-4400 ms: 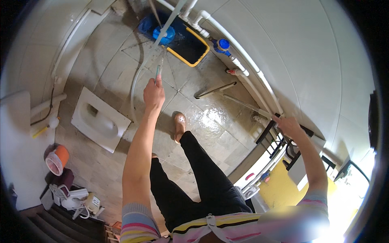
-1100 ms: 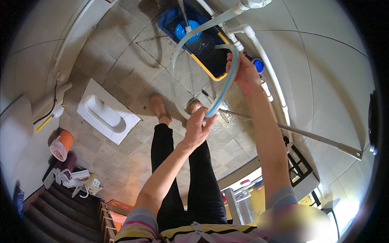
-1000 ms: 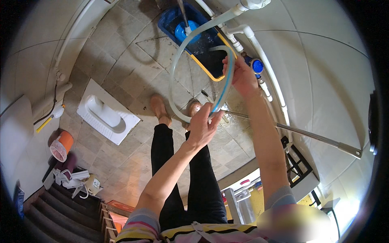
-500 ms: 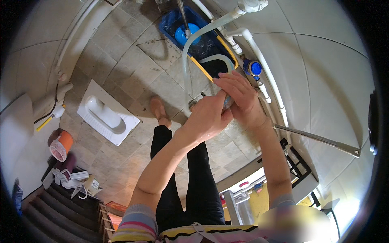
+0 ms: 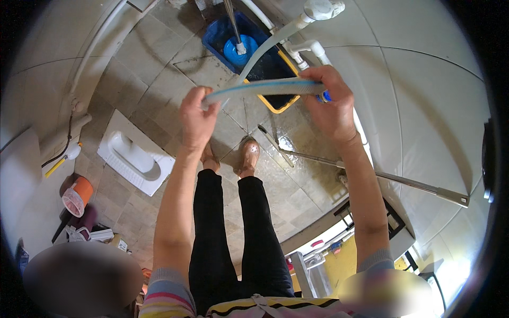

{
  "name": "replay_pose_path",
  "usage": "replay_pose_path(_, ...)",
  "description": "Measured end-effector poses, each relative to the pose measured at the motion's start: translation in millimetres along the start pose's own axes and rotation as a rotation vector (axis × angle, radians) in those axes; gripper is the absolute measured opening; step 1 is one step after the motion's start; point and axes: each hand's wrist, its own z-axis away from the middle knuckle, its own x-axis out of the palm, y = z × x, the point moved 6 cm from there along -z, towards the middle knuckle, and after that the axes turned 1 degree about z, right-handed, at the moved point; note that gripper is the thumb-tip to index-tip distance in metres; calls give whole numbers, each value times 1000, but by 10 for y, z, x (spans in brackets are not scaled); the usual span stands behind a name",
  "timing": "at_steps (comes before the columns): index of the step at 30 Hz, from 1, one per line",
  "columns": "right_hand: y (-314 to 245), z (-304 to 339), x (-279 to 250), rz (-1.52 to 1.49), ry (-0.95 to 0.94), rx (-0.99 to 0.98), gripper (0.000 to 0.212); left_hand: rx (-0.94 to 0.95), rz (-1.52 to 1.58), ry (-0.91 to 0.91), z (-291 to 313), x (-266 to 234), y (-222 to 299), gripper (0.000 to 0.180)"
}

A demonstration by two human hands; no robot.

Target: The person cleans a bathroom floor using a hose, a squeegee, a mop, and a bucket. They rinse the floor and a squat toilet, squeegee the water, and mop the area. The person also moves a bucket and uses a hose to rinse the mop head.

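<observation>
My left hand point(image 5: 199, 119) is closed round one part of a pale translucent hose with a blue stripe point(image 5: 257, 88). Farther right, my right hand point(image 5: 331, 106) grips the same hose near its other visible end, thumb and fingers pinching it. Between them the hose runs almost level in a slight arch, in front of the blue bucket with a yellow rim point(image 5: 275, 109). Another length of hose climbs from behind it to a white fitting point(image 5: 324, 9) at the top right. Where the hose goes past my fingers is partly hidden.
A metal pole with a blue round mop head point(image 5: 240, 50) stands in the bucket. A long-handled floor squeegee point(image 5: 275, 147) crosses the wet tiles on the right. White pipes point(image 5: 318, 49) line the right wall. A squat toilet point(image 5: 135, 153) and an orange bin point(image 5: 78, 195) are leftward.
My hands have drawn apart, the left one moving left and the right one slightly right and up. The hose now spans between them. Both feet and the squeegee blade have come into view.
</observation>
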Motion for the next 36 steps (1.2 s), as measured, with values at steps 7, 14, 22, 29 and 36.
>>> replay_pose_path(7, 228, -244, -301, -220, 146, 143, 36, 96, 293, -43, -792, -56, 570, 29)
replay_pose_path(14, 520, -396, -536, -452, 492, 274, 33, 505, 267, -7, -1496, 76, 1210, 36)
replay_pose_path(22, 1020, -221, -401, -357, 507, 464, 38, 232, 389, -228, -2112, 650, 1339, 20)
replay_pose_path(29, 1120, -99, -186, -270, 409, 436, 33, 529, 1, -302, -2187, 1075, 898, 20)
replay_pose_path(36, 1070, -38, -306, -160, 439, 418, 29, 360, -1, -404, -2056, 1103, 1118, 24)
